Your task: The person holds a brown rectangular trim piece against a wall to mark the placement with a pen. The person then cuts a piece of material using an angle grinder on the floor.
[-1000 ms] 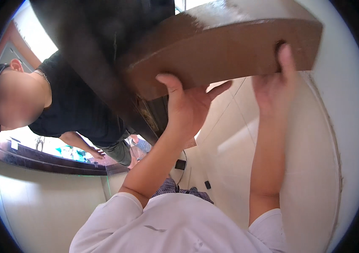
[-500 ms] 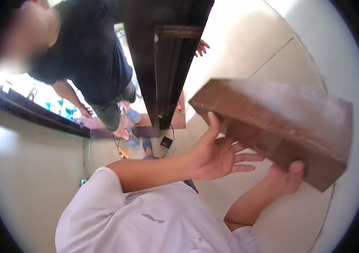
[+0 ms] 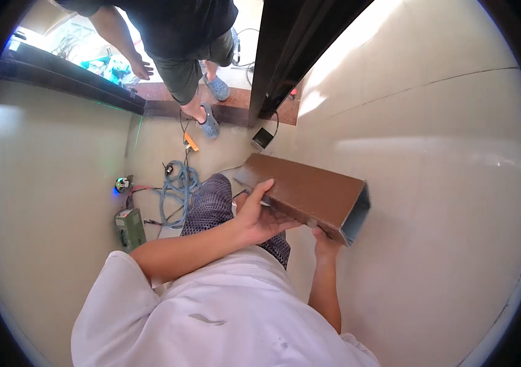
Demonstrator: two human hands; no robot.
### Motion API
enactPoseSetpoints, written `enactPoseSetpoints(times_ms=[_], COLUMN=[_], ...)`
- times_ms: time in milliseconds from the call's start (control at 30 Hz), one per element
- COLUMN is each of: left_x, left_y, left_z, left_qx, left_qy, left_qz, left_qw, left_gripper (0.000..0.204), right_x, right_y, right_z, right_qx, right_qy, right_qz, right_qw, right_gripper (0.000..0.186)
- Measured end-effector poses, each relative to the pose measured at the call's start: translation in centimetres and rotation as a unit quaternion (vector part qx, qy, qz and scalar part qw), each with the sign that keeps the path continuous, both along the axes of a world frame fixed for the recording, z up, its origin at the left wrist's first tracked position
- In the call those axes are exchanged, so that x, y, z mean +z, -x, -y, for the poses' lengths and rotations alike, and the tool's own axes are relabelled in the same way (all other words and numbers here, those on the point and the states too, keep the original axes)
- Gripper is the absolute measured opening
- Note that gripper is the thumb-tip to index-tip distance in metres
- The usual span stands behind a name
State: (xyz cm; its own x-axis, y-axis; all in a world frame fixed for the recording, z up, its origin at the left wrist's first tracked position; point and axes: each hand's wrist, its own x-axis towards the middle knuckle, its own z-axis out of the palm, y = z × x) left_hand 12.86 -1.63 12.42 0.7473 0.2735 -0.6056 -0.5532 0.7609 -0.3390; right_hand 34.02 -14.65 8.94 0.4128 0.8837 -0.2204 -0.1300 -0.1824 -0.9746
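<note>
A brown hollow rectangular tube (image 3: 303,185), with a grey inside showing at its open right end, is held low in front of my body. My left hand (image 3: 257,214) is under its left part, thumb over the near edge and fingers reaching along the underside. My right hand (image 3: 325,241) grips the near lower edge near the open end, its fingertips partly hidden by the tube. A small dark square box (image 3: 262,138) with a cable lies on the floor beyond the tube.
A person (image 3: 181,61) in dark clothes and blue clogs stands at the doorway step (image 3: 165,105), beside a dark frame (image 3: 282,49). A green machine (image 3: 128,228), coiled blue hose (image 3: 175,189) and orange strip (image 3: 191,141) with cords lie at the left. A pale wall (image 3: 40,202) is at left.
The brown tube has come down from high by the dark frame to low before me, turning to show its open end. The view now takes in more floor and the hose.
</note>
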Motion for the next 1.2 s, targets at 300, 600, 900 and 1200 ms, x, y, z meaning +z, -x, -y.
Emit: enactPoseSetpoints(times_ms=[300,600,900,1200], left_x=[-13.5,-35.6,-57.9,-76.9], left_y=[11.0,14.4,11.4,8.4], left_z=[3.5,1.3,-4.2,-11.7], left_qx=[0.035,-0.029,0.024,0.067], left_qy=[-0.057,-0.298,-0.408,-0.454], left_qz=[-0.34,-0.674,-0.74,-0.735], left_qw=[0.938,0.676,0.535,0.499], left_gripper=[0.065,0.121,0.107,0.108], right_x=[-11.6,-22.9,-13.3,-42.1], right_y=[7.2,10.5,1.7,10.1], right_z=[7.7,6.5,-26.0,-5.3], right_qx=[-0.062,-0.045,-0.122,-0.017], right_qy=[0.325,0.309,-0.275,0.215], right_qz=[-0.079,-0.032,0.225,-0.086], right_qw=[0.94,0.95,0.927,0.973], right_gripper=[0.045,0.082,0.089,0.075])
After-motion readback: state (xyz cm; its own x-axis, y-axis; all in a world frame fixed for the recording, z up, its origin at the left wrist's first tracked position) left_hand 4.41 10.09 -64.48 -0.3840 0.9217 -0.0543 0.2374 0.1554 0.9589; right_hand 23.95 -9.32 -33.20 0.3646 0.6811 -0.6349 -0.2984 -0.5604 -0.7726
